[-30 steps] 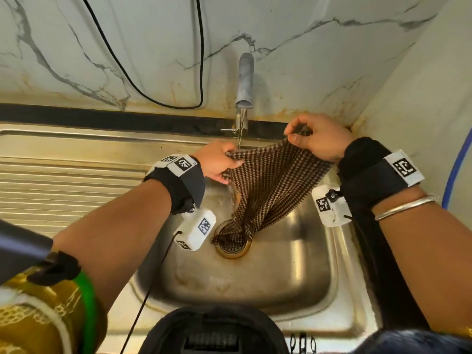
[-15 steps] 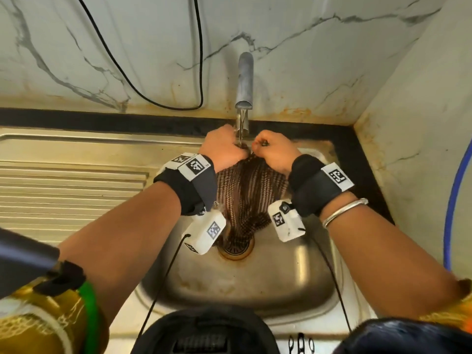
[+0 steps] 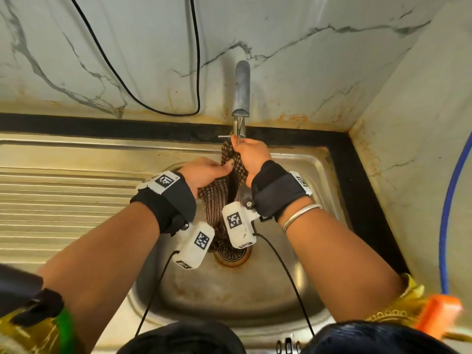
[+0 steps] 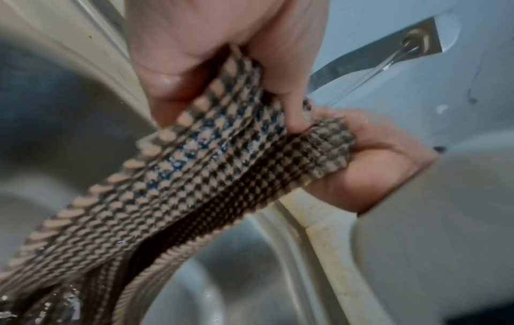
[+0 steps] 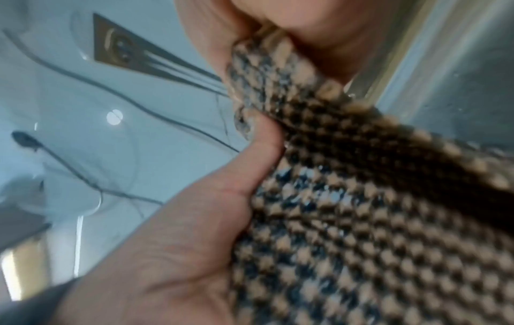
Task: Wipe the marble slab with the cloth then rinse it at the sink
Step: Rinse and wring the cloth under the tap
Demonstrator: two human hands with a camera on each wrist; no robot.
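A wet brown-and-tan checked cloth (image 3: 219, 198) hangs bunched over the steel sink basin (image 3: 281, 290), its lower end near the drain (image 3: 231, 256). My right hand (image 3: 251, 153) grips the cloth's top end right under the tap (image 3: 242, 88), where a thin stream of water runs onto it. My left hand (image 3: 207, 172) pinches the cloth just below and to the left. In the left wrist view the cloth (image 4: 211, 176) is held by my left hand (image 4: 222, 72) with the right hand beyond it. In the right wrist view my right hand (image 5: 261, 105) pinches the cloth (image 5: 361, 209) between thumb and fingers.
A ribbed steel draining board (image 3: 63, 200) lies left of the basin. Marble wall (image 3: 102, 47) stands behind with a black cable (image 3: 158, 112) hanging on it. A blue hose (image 3: 449, 205) runs down the right wall. An orange object (image 3: 441, 318) sits at the lower right.
The cloth went from spread wide between both hands to gathered into a bunch. My right hand moved left and up under the tap; my left hand now holds lower on the cloth.
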